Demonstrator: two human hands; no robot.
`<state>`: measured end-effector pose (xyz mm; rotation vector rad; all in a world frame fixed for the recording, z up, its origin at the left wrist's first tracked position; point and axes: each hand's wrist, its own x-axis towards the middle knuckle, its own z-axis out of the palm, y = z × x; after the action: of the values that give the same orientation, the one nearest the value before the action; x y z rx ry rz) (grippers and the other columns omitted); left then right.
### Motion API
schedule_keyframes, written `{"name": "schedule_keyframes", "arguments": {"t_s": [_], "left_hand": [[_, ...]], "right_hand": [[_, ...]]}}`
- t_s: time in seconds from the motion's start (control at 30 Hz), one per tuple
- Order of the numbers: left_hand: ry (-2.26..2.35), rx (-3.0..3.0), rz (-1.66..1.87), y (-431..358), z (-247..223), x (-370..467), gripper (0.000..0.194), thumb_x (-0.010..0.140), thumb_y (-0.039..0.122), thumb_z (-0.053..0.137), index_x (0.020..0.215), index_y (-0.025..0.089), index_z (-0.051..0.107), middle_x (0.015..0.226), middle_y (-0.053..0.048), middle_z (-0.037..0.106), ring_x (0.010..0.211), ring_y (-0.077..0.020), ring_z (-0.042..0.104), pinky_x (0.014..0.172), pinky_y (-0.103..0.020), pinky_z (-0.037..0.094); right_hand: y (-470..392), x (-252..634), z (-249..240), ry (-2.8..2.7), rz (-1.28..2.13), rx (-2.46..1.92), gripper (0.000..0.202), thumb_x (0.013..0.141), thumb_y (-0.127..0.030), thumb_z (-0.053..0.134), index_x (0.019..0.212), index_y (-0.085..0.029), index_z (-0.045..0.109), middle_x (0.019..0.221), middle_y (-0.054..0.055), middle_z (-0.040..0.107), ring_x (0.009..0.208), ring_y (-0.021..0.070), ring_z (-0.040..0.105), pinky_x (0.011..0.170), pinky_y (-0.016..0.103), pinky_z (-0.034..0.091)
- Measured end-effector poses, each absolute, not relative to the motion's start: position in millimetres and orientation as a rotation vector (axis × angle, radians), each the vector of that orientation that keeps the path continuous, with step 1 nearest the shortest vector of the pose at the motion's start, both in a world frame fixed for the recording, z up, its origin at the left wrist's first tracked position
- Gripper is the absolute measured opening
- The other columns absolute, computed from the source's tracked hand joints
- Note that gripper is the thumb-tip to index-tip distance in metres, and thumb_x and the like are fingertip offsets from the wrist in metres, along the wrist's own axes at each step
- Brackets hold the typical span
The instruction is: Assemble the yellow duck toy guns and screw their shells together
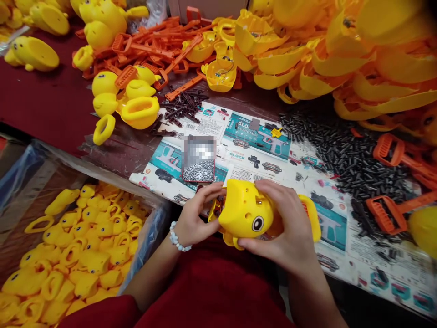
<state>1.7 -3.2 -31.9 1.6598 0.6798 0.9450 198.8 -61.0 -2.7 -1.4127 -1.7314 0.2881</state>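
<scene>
Two bare hands are working here, and both are gripping one yellow toy point(244, 209), which is sitting between them just over the table's near edge, with one printed eye showing. The left hand point(194, 218) is pinching the toy's left end, thumb lying below and fingers curling above, while the right hand point(290, 223) is clasping the other side, its fingers arching over the top and its thumb pressing under the eye. One yellow loop point(316, 218) is poking out beyond the right hand. Both forearms are reaching up from the bottom of the view and angling inward, the left wrist wearing one pale beaded bracelet point(179, 237). Just beyond the hands, one small tray point(198, 180) is holding silvery bits too many to count, its upper part blurring out, and it is resting on printed card point(239, 166). Over to the right, two orange handles point(389, 150) are lying near a spread of black cylinders point(341, 155), beyond counting. Farther back, orange parts point(143, 50) are heaping up beside stacked yellow shells point(273, 59), and at lower left one lined bin point(145, 241) is brimming with yellow pieces point(92, 241).
</scene>
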Motion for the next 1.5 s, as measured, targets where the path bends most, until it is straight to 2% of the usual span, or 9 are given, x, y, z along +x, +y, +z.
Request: {"name": "schedule_keyframes", "arguments": {"t_s": [0.1,0.23,0.37,0.43,0.53,0.7,1.1,1.33,1.5], "left_hand": [[0.641,1.682,0.914,-0.5,-31.2,0.1,0.066,0.077,0.009,0.066,0.136,0.022,0.041,0.136,-0.015,0.051,0.119,-0.0246,0.058,0.097,-0.029,0.050],[0.656,1.785,0.822,3.6,-29.3,-5.9,0.075,0.076,0.008,0.064,0.142,0.025,0.033,0.142,-0.015,0.046,0.122,-0.0279,0.056,0.107,-0.038,0.042],[0.581,1.862,0.909,3.7,-28.6,-6.2,0.061,0.079,0.017,0.062,0.137,0.021,0.040,0.141,-0.015,0.047,0.132,-0.0302,0.043,0.111,-0.044,0.037],[0.599,1.911,1.019,2.7,-29.2,-3.6,0.053,0.079,0.016,0.063,0.128,0.020,0.046,0.134,-0.014,0.053,0.131,-0.0285,0.044,0.111,-0.046,0.035],[0.651,2.000,1.092,1.2,-29.6,0.1,0.049,0.077,0.016,0.065,0.123,0.019,0.048,0.125,-0.014,0.057,0.125,-0.0267,0.049,0.109,-0.046,0.037],[0.732,2.086,1.110,0.1,-29.0,-0.5,0.044,0.075,0.017,0.063,0.117,0.017,0.049,0.130,-0.018,0.052,0.120,-0.0263,0.052,0.101,-0.042,0.045],[0.761,2.131,1.083,0.0,-28.4,1.3,0.040,0.074,0.019,0.060,0.113,0.017,0.054,0.122,-0.018,0.055,0.113,-0.0270,0.057,0.094,-0.042,0.048],[0.556,2.090,0.836,12.1,-21.9,-11.5,0.049,0.081,0.035,0.061,0.125,0.017,0.049,0.125,-0.019,0.047,0.119,-0.0305,0.050,0.098,-0.047,0.045],[0.580,2.079,0.855,15.6,-19.2,-12.5,0.043,0.078,0.023,0.067,0.119,0.021,0.053,0.123,-0.016,0.051,0.115,-0.0271,0.054,0.097,-0.042,0.047]], "right_hand": [[-60.3,196.3,-6.5,-1.803,0.200,-1.407,0.076,0.067,-0.060,0.072,0.127,-0.021,0.046,0.121,0.014,0.055,0.109,0.0311,0.052,0.091,0.046,0.040],[-60.5,194.5,-8.9,-1.814,0.124,-1.420,0.074,0.068,-0.058,0.072,0.125,-0.018,0.047,0.121,0.016,0.055,0.109,0.0310,0.052,0.091,0.045,0.040],[-62.3,196.3,-8.2,-1.769,0.156,-1.405,0.075,0.067,-0.059,0.072,0.125,-0.019,0.047,0.121,0.015,0.054,0.110,0.0323,0.052,0.091,0.047,0.040],[-64.1,197.9,-9.0,-1.734,0.196,-1.368,0.076,0.067,-0.060,0.073,0.127,-0.021,0.047,0.121,0.015,0.054,0.110,0.0329,0.052,0.091,0.049,0.040],[-67.6,199.8,-13.2,-1.661,0.248,-1.293,0.078,0.067,-0.060,0.073,0.130,-0.023,0.046,0.122,0.015,0.053,0.110,0.0339,0.051,0.092,0.052,0.040],[-71.1,202.0,-22.6,-1.607,0.244,-1.209,0.081,0.064,-0.059,0.076,0.132,-0.024,0.048,0.121,0.015,0.054,0.110,0.0340,0.053,0.092,0.055,0.042],[-72.8,204.8,-27.5,-1.630,0.244,-1.228,0.081,0.063,-0.057,0.077,0.131,-0.023,0.050,0.121,0.015,0.056,0.110,0.0352,0.054,0.089,0.055,0.043],[-66.7,200.6,-15.4,-1.814,0.120,-1.266,0.074,0.069,-0.059,0.072,0.126,-0.016,0.049,0.115,0.017,0.058,0.104,0.0328,0.056,0.093,0.053,0.040],[-65.1,194.3,-11.0,-1.877,0.018,-1.341,0.065,0.073,-0.059,0.067,0.119,-0.016,0.049,0.112,0.018,0.060,0.103,0.0319,0.057,0.095,0.051,0.038]]}}
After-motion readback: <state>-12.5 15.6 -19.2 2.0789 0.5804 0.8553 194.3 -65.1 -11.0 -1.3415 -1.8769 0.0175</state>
